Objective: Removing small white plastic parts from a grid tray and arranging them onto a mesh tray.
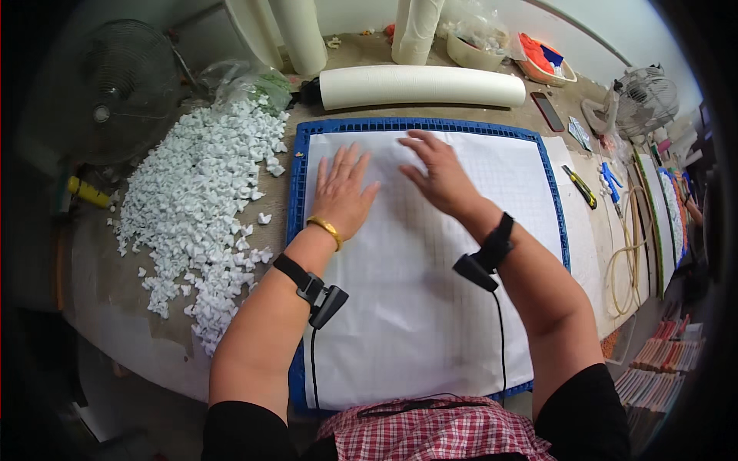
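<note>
A large white sheet (415, 307) lies over a blue plastic tray or frame (565, 223) with a gridded rim, and faint grid lines show through it. My left hand (342, 192) rests flat on the sheet's upper left part, fingers spread and holding nothing. Over the upper middle of the sheet is my right hand (442, 173), its fingers apart and slightly curled, with nothing in them. Whether the right hand touches the sheet I cannot tell. Black straps with small cabled devices sit on both forearms.
Left of the frame spreads a heap of small white folded pieces (200, 177). A thick white roll (423, 86) lies behind. To the right are a yellow utility knife (579, 187), blue-handled pliers (612, 183), a phone (547, 112) and a small fan (642, 96). A larger fan (115, 92) stands far left.
</note>
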`<state>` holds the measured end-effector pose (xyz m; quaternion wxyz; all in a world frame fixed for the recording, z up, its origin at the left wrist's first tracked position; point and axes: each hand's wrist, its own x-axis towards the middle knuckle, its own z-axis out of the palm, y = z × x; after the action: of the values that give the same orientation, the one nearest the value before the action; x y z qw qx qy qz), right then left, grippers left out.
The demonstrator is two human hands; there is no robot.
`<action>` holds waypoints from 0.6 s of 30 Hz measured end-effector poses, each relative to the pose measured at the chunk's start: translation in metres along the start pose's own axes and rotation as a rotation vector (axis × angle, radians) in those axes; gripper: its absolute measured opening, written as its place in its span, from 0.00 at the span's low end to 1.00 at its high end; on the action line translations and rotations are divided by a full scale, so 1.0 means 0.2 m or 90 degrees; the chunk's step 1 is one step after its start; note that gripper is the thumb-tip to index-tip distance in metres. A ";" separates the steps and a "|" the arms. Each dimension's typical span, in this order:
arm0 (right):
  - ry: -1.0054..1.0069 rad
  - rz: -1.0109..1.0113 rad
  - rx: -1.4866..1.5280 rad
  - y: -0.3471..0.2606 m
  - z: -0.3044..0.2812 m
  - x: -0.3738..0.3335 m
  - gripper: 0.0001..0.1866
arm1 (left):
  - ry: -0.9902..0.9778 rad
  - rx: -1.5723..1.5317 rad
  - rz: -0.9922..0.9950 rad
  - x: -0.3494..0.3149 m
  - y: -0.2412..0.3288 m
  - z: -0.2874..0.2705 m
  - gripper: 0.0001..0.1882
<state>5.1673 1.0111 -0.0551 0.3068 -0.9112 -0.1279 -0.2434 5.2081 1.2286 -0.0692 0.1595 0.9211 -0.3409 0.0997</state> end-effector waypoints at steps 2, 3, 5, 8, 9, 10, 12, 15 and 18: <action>-0.031 -0.019 0.000 0.11 0.21 0.10 0.21 | -0.001 0.006 0.020 0.17 -0.05 0.16 0.28; -0.037 -0.028 -0.004 0.18 0.28 0.12 0.21 | 0.002 0.012 0.042 0.24 -0.08 0.24 0.28; -0.059 -0.025 -0.006 0.33 0.39 0.18 0.21 | -0.015 0.036 0.053 0.36 -0.14 0.38 0.28; -0.094 -0.012 -0.007 0.62 0.45 0.18 0.21 | -0.059 0.053 0.027 0.49 -0.19 0.57 0.25; -0.107 -0.011 0.002 0.69 0.46 0.18 0.20 | -0.062 0.048 0.029 0.52 -0.21 0.60 0.25; -0.078 -0.014 -0.025 0.77 0.43 0.17 0.18 | -0.053 0.012 0.021 0.54 -0.23 0.63 0.24; -0.008 0.020 -0.059 0.97 0.35 0.14 0.14 | -0.006 -0.020 0.014 0.57 -0.26 0.69 0.22; 0.061 0.150 -0.138 1.30 0.18 -0.02 0.13 | -0.021 -0.006 0.033 0.61 -0.28 0.67 0.21; 0.058 0.229 -0.223 1.46 0.00 -0.22 0.12 | 0.000 -0.025 -0.014 0.54 -0.41 0.65 0.20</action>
<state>5.2410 0.7794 -0.2231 0.1878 -0.9467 0.0945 -0.2439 5.3530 1.1746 -0.1773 0.1784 0.9216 -0.3324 0.0913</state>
